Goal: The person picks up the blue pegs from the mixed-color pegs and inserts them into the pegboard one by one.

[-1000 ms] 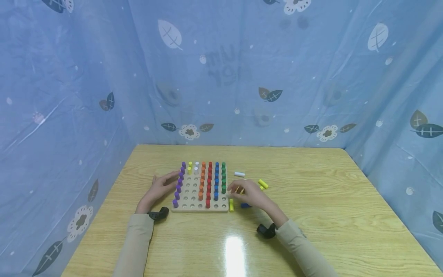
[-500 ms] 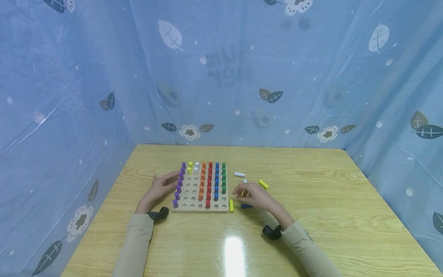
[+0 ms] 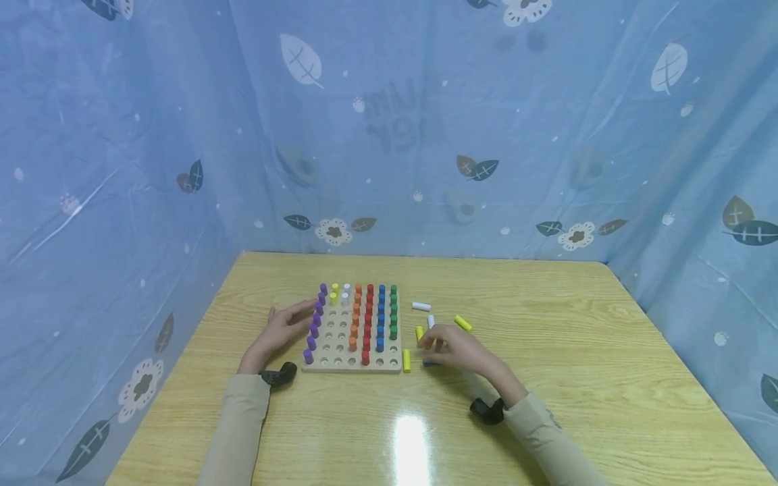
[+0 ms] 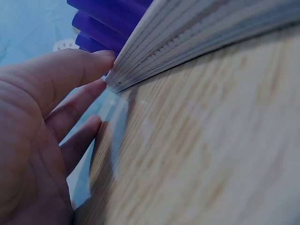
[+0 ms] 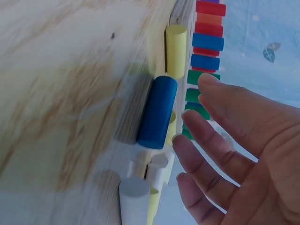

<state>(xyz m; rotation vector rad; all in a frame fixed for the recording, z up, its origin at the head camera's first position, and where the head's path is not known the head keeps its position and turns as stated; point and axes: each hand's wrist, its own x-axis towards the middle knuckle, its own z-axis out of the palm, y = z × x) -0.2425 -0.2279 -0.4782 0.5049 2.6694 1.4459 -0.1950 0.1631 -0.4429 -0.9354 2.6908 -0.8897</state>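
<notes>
A wooden pegboard (image 3: 340,369) stands on the table, with purple, yellow, white, orange, red, blue and green pegs upright in columns. My left hand (image 3: 279,336) rests at its left side; in the left wrist view the fingertips (image 4: 104,57) touch the board's edge near the purple pegs (image 4: 112,21). Right of the board, my right hand (image 3: 458,347) hovers low over loose pegs, its fingers loosely bent and holding nothing. In the right wrist view a blue peg (image 5: 158,112) lies just beyond those fingertips, apart from them. The hand partly covers this peg in the head view.
Loose yellow pegs (image 3: 406,361) and white pegs (image 3: 421,306) lie right of the board; one yellow peg (image 3: 463,322) is farther right. Bare holes show in the board's middle-left and front rows. A patterned blue curtain (image 3: 395,135) encloses the table's back and sides.
My right hand has drawn back to the right and slightly nearer, away from the green pegs, uncovering a white and a yellow peg. The left hand has kept its place.
</notes>
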